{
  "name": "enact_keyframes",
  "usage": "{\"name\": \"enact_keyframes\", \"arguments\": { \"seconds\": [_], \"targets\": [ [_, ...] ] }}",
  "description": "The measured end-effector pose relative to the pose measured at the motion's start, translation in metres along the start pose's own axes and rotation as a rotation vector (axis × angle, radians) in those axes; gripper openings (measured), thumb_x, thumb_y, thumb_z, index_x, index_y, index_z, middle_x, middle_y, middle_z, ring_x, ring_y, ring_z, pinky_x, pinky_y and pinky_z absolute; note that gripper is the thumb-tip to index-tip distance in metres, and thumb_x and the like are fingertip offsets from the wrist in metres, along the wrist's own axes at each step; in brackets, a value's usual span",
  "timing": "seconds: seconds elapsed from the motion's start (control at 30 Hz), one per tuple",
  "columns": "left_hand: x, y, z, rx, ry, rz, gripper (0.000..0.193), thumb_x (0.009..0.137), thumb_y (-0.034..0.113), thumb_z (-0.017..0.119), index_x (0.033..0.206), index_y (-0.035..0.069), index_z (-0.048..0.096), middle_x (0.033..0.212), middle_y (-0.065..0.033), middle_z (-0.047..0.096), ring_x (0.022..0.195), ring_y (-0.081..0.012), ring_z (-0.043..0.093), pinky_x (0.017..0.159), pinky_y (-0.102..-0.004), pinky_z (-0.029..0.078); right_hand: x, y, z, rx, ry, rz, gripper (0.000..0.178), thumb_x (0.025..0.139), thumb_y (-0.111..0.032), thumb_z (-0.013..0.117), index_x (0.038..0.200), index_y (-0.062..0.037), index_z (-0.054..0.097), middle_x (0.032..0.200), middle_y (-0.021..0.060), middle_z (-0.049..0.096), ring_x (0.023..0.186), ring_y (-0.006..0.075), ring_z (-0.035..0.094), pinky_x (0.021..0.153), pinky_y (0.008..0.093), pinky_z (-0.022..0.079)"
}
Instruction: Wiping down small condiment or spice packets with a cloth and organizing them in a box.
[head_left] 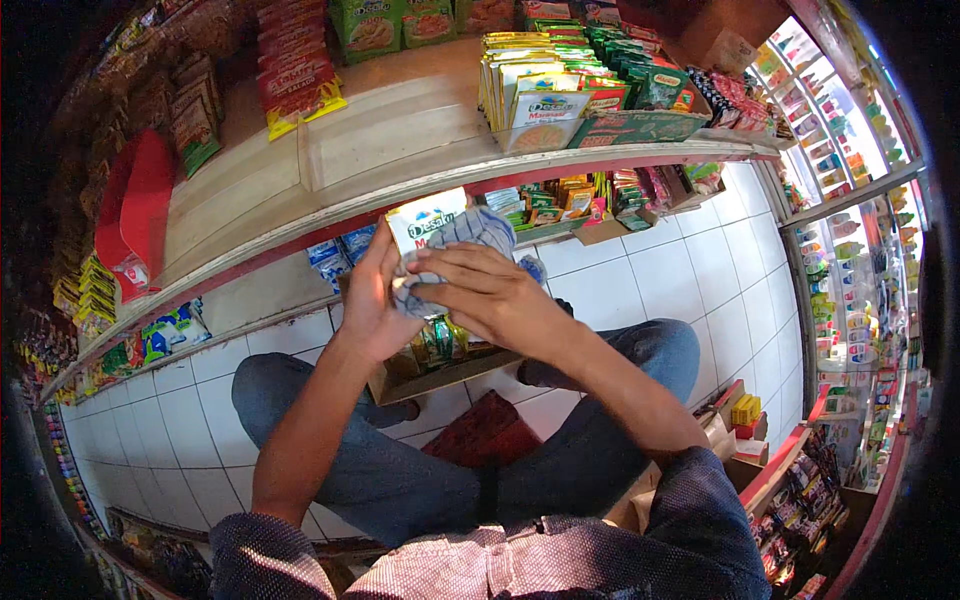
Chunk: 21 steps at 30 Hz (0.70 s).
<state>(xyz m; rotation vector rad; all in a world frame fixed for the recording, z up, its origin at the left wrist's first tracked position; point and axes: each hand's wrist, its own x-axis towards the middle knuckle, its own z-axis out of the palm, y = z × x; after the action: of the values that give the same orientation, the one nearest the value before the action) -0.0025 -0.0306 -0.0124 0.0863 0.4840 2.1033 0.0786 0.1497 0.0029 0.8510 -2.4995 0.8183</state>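
My left hand (372, 305) grips a white seasoning sachet (425, 217) by its left side, thumb along the edge. A blue-and-white checked cloth (478, 230) lies bunched over the sachet's face. With fingers bent over the cloth, my right hand (500, 302) presses it against the sachet. Both hands are in front of the shelf edge, above my crossed legs. Below them an open cardboard box (440, 375) holds several green and gold sachets; my hands and forearms hide part of it.
Ahead is a wooden shelf (380, 140) with a red and white edge, bearing a box of upright sachets (545, 105), red packets (297, 75) and a red plastic holder (140, 215). A lower shelf has more packets. White floor tiles (600, 275) surround me; stocked racks (850, 270) stand right.
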Motion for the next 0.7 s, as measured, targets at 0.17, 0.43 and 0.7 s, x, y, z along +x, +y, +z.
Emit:
{"name": "enact_keyframes", "arguments": {
  "seconds": [0.17, 0.43, 0.7],
  "targets": [
    [0.004, -0.010, 0.014, 0.087, 0.205, 0.122, 0.063, 0.107, 0.056, 0.035, 0.143, 0.006, 0.049, 0.129, -0.0097, 0.063, 0.119, -0.0245, 0.061, 0.105, -0.0419, 0.047, 0.003, 0.007, -0.004, -0.065, 0.043, 0.120, 0.047, 0.076, -0.005, 0.076, 0.122, -0.0085, 0.067, 0.139, 0.0094, 0.060, 0.129, 0.0326, 0.056, 0.111, 0.0456, 0.045],
    [0.007, 0.009, 0.008, 0.009, 0.123, 0.093, 0.074, 0.104, 0.062, 0.036, 0.148, 0.003, 0.044, 0.138, -0.0148, 0.059, 0.123, -0.0278, 0.059, 0.109, -0.0418, 0.045, -0.010, 0.013, -0.006, -0.008, -0.131, -0.036, 0.041, 0.083, -0.009, 0.065, 0.125, -0.0096, 0.068, 0.143, 0.0082, 0.059, 0.133, 0.0240, 0.055, 0.115, 0.0435, 0.043],
    [0.008, 0.015, 0.001, 0.039, -0.025, 0.153, 0.082, 0.104, 0.062, 0.030, 0.158, 0.000, 0.026, 0.157, -0.0229, 0.040, 0.141, -0.0354, 0.044, 0.120, -0.0438, 0.032, -0.009, 0.000, -0.002, -0.166, -0.116, -0.095, 0.040, 0.083, -0.011, 0.061, 0.122, -0.0124, 0.071, 0.147, 0.0061, 0.057, 0.139, 0.0229, 0.050, 0.118, 0.0445, 0.040]
  ]
}}
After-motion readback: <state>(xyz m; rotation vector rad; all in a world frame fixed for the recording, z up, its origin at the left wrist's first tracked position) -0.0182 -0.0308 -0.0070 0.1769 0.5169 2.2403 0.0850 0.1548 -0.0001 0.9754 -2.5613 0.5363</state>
